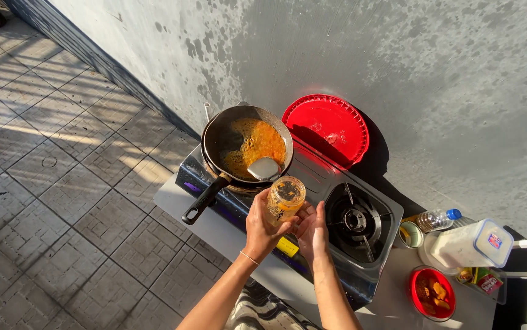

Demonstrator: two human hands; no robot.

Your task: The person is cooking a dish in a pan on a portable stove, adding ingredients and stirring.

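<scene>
Both hands hold a small jar [285, 200] just in front of the pan [248, 146]. The left hand [262, 227] wraps around it. The right hand [312, 229] props its bottom, fingers loose, keeping it steady near the orange food.

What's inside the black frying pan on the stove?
The black frying pan holds orange-yellow food spread over its bottom. A metal spatula rests on its near edge and covers part of the food. The pan's shadowed left side is too dark to read.
</scene>
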